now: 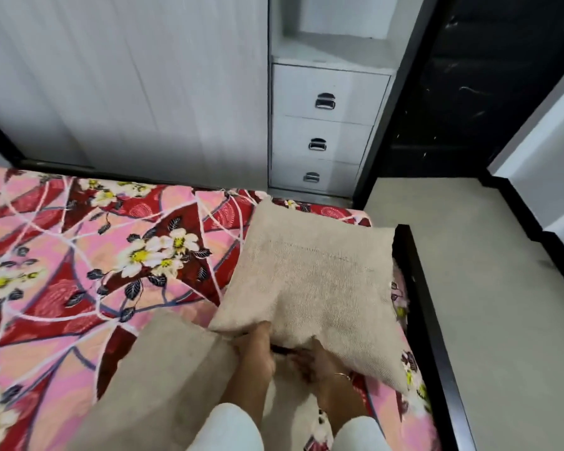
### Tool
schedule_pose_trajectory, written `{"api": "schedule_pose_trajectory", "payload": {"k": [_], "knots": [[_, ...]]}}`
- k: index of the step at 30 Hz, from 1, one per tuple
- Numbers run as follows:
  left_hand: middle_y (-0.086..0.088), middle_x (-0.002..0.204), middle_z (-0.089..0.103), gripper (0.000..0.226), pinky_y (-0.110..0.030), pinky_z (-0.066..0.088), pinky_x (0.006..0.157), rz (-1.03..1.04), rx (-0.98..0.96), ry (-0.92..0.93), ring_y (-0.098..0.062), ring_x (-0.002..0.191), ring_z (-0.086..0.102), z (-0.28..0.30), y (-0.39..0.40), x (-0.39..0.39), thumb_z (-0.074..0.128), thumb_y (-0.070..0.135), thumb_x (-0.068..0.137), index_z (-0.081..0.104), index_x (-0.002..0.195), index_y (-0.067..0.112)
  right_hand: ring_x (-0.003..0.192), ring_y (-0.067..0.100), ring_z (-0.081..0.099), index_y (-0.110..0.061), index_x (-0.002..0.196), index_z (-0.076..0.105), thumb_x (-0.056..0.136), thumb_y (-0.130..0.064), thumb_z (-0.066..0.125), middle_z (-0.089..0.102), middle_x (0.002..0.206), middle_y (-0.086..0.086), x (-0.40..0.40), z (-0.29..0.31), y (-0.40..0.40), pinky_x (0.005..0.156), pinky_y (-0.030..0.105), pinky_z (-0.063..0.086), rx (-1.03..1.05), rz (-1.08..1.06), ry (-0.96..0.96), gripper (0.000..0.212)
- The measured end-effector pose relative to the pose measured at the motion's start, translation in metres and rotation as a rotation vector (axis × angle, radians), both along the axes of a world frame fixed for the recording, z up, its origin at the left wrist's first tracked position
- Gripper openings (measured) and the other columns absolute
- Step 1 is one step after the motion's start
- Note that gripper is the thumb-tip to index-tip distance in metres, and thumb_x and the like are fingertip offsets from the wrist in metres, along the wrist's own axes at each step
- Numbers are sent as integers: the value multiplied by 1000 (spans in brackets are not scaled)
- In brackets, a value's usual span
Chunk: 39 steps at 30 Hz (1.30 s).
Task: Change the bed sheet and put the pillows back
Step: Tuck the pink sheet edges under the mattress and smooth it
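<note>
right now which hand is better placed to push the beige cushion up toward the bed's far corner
Right, probably. The right hand grips the beige cushion nearer its middle; the left hand holds its near left corner, crowded by a second cushion.

A beige pillow (313, 281) covered in coarse, matt woven cloth with a visible grainy weave. Under it, a bed sheet (79, 255) of soft, matt cloth printed with pink, red and white flowers. The bed frame (427, 304) along the edge is black with a smooth, slightly glossy finish. White drawers (326, 125) have a smooth, matt painted look, with shiny metal handles (325, 101). The floor (489, 304) is pale, smooth and faintly sheened. A dark glossy panel (489, 76) with marble-like veins stands beyond.
</note>
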<state>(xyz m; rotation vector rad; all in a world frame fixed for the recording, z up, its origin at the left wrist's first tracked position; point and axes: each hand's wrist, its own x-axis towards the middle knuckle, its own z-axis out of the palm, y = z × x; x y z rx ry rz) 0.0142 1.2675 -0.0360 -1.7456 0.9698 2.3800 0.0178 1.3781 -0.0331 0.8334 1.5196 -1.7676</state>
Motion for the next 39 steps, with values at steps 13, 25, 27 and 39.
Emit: {"api": "schedule_pose_trajectory", "payload": {"k": [13, 25, 27, 39], "knots": [[-9, 79, 61, 6, -24, 42, 59, -346, -666, 338, -22, 71, 57, 251, -94, 26, 54, 13, 87, 58, 82, 12, 57, 18, 57, -10, 76, 62, 91, -12, 49, 66, 74, 12, -3, 245, -124, 49, 20, 43, 81, 356, 547, 20], [-3, 74, 60, 13, -17, 37, 50, -544, -1449, 411, -6, 54, 57, 558, -269, 260, 61, 20, 89, 52, 98, 16, 56, 15, 52, -15, 73, 52, 93, -12, 47, 56, 67, 5, 181, 508, -298, 51, 22, 37, -234, 472, 1059, 22], [-7, 73, 61, 16, -11, 37, 40, -547, -1594, 336, 0, 45, 56, 585, -297, 313, 63, 17, 88, 57, 100, 9, 58, 15, 55, -14, 72, 54, 94, -13, 48, 58, 69, 6, 225, 531, -334, 54, 24, 39, -240, 503, 1149, 22], [-7, 113, 62, 29, -25, 40, 75, -245, -1963, -129, -21, 99, 56, 631, -481, 482, 52, 32, 91, 65, 105, 11, 80, 26, 51, -9, 91, 56, 95, -17, 40, 61, 90, 11, 420, 594, -521, 62, 24, 35, -76, 652, 1567, 18]]}}
